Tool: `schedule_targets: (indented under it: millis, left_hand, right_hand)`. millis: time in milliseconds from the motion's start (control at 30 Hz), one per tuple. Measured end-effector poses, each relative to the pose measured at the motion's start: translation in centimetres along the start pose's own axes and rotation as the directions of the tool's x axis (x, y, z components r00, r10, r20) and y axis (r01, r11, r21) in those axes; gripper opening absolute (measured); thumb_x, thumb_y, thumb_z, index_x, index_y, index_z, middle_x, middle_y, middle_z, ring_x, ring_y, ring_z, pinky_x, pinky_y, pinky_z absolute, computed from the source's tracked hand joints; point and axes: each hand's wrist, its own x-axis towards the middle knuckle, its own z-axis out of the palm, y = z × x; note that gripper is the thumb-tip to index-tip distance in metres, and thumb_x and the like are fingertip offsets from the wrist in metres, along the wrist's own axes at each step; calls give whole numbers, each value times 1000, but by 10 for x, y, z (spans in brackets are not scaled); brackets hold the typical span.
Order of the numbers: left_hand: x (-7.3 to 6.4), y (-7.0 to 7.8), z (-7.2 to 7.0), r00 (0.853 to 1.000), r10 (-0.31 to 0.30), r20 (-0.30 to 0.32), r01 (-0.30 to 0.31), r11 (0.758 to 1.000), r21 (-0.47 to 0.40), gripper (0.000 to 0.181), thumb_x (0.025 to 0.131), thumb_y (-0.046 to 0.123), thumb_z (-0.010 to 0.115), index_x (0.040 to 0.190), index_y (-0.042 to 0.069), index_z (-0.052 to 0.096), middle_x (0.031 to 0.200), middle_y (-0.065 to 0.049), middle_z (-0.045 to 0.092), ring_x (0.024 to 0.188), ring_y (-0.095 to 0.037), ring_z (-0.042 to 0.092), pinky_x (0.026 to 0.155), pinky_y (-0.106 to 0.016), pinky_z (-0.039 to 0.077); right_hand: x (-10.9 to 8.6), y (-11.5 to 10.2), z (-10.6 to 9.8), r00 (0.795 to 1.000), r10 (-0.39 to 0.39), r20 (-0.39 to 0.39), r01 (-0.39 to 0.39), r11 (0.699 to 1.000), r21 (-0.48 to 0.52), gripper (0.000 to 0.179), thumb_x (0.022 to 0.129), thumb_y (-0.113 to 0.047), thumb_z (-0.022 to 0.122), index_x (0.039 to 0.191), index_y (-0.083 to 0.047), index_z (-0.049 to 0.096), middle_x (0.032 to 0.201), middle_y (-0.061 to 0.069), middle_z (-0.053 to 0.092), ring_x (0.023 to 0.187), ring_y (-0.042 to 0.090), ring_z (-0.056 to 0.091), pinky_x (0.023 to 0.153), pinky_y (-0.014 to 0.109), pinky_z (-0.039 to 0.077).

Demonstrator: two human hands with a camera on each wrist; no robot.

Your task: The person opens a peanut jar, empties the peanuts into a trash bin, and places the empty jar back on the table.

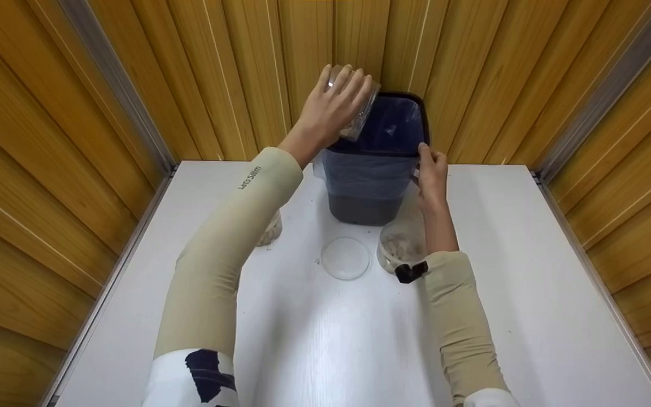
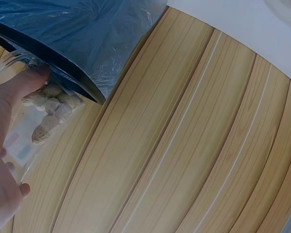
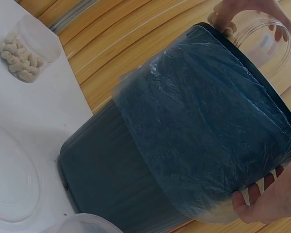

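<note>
plastic jar [image 1: 365, 116] tilts at the bin rim [image 1: 374, 153]; our left hand [image 1: 330, 112] wraps it, presumably to control the angle; our right hand [image 1: 434, 175] pinches the bin rim, apparently for steadiness.

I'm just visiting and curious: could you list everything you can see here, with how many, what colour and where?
Bin: 1, dark blue-grey, back of the table
Bag: 1, see-through, lining the bin, folded over its rim
Held jar: 1, clear, tilted at the bin's rim
Left jar: 1, clear, on the table
Right jar: 1, clear, on the table
Peanuts: uncounted, tan, in held and left jars
Lid: 1, clear, on the table between the jars
Table: 1, white, below
Walls: 3, wood-coloured, around
Strips: 2, grey, wall corners
Sleeves: 2, beige, forearms
Left hand: 1, gripping the held jar
Right hand: 1, holding the bin's rim
</note>
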Motion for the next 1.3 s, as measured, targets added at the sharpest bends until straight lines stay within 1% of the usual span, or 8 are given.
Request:
schedule_targets:
  millis: [167,400,633,733,833,900,1133,1300]
  left_hand:
    - [-1,3,3,999,32,-43,-30,998,49,95,86,21,79,160,7,21,162,-16,30,149,-35,28,122,-56,23]
    - [-2,4,4,998,39,-45,-36,997,70,92,85,11,75,160,7,21,161,-17,31,148,-35,30,122,-56,24]
    - [-2,2,3,999,28,-23,-27,998,63,99,84,18,80,160,7,18,162,-16,28,149,-35,28,122,-56,22]
    - [-2,3,4,999,22,-34,-20,998,53,98,84,20,80,160,7,19,162,-16,28,149,-35,27,122,-56,22]
    - [-2,4,5,998,18,-54,-15,998,56,96,85,19,79,160,8,20,162,-15,29,148,-34,28,122,-56,23]
    - [-2,4,6,998,18,-59,-14,997,70,96,86,20,79,160,8,20,162,-15,30,148,-34,29,122,-56,23]
    - [-2,3,4,995,68,-67,-57,987,150,94,84,16,77,160,7,22,161,-16,31,148,-34,30,121,-56,25]
    - [-1,3,2,995,87,-51,-76,980,184,98,84,20,79,160,8,19,162,-15,29,150,-33,28,121,-56,24]
  right_hand:
    - [2,4,0,1000,-2,-8,2,1000,-5,30,105,-40,48,116,-14,39,112,0,39,106,15,43,106,44,41]
    - [2,2,1,1000,3,-11,-3,1000,-7,28,105,-40,48,113,-15,39,109,-1,38,104,15,42,105,43,41]
    - [5,2,0,1000,4,-5,-4,1000,-10,26,106,-39,48,113,-16,39,108,-1,36,106,15,40,107,45,40]
    - [5,3,0,1000,3,-1,-3,1000,-5,26,106,-39,48,113,-15,38,107,-1,36,105,16,40,105,43,40]
    - [3,4,-1,1000,-7,0,7,1000,-3,27,106,-40,48,111,-16,38,105,0,37,101,15,41,100,40,41]
    - [1,4,-1,1000,-14,-1,14,1000,0,27,106,-40,48,110,-16,37,103,0,37,98,15,41,97,39,41]
    - [2,3,0,1000,-13,-6,13,1000,-4,28,106,-41,48,113,-15,38,107,0,38,103,15,41,102,42,41]
    - [2,2,0,1000,-24,-14,23,1000,-2,27,106,-40,48,109,-15,38,105,0,38,100,15,42,100,41,41]
